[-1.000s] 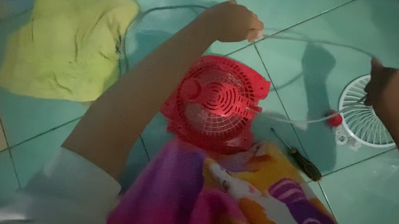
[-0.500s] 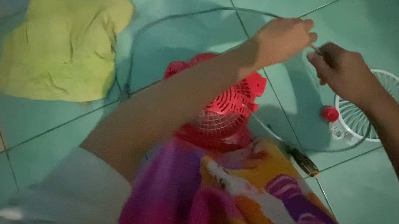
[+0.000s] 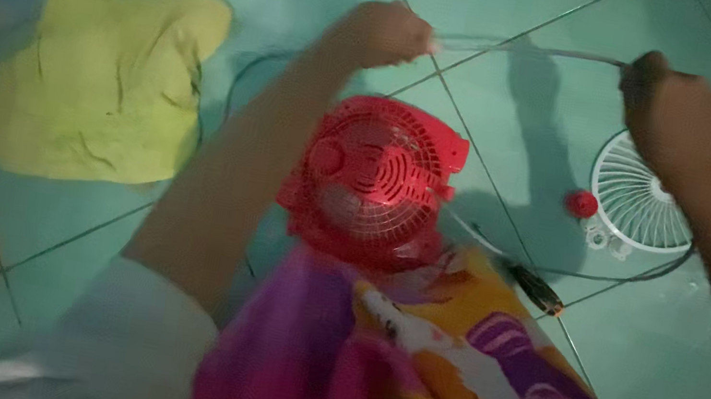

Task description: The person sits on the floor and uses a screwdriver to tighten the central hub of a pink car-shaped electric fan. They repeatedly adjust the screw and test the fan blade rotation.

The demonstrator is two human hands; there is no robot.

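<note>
Both hands up over the tiled floor (image 3: pixel 560 31), well apart: left hand (image 3: pixel 380 33) and right hand (image 3: pixel 676 120) each closed on the thin cord (image 3: pixel 528 51), pulled taut between them. Red fan body (image 3: pixel 374 178) lies grille-up below the left forearm, against the colourful cloth (image 3: pixel 442 371). White grille (image 3: pixel 639 196), red knob (image 3: pixel 581 203) and screwdriver (image 3: pixel 535 287) sit under the right arm; yellow rag (image 3: pixel 99 81) toward the floor's left side. Step looks like straightening the cord; gathering it needs steady grip.
</note>
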